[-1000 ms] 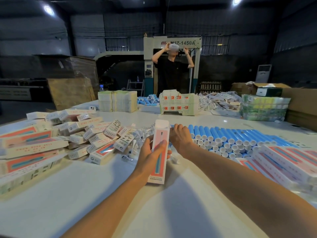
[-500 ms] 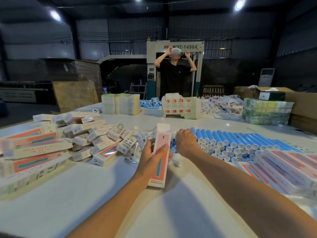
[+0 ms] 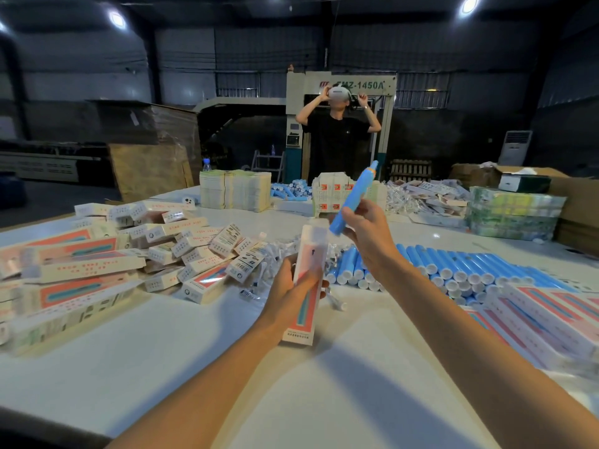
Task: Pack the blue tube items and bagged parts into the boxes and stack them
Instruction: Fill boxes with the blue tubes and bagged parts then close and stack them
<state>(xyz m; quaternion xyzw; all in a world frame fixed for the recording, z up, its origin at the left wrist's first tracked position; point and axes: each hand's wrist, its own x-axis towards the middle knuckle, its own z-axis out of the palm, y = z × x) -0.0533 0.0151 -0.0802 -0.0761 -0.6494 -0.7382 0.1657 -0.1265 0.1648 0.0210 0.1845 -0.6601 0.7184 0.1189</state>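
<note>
1. I see my left hand [image 3: 285, 293] with its fingers [image 3: 309, 280] wrapped round a tall white cardboard box with pink-and-teal print [image 3: 309, 251]. It holds the box upright above the near middle of the white surface [image 3: 291, 393].
2. My right hand [image 3: 369, 234] has its fingers closed on the lower half of a slim blue plastic tube [image 3: 355, 199]. The tube is tilted, with its pale tip pointing up and to the far right and its lower end just beside the top of the box.
3. Both bare forearms reach in from the near edge, the right one coming from the near right.
4. Rows of blue white-capped tubes [image 3: 453, 270] lie to the right of my hands, and a heap of clear bagged parts [image 3: 282, 251] lies just behind the box. Similar boxes are piled on the left [image 3: 181, 247].
</note>
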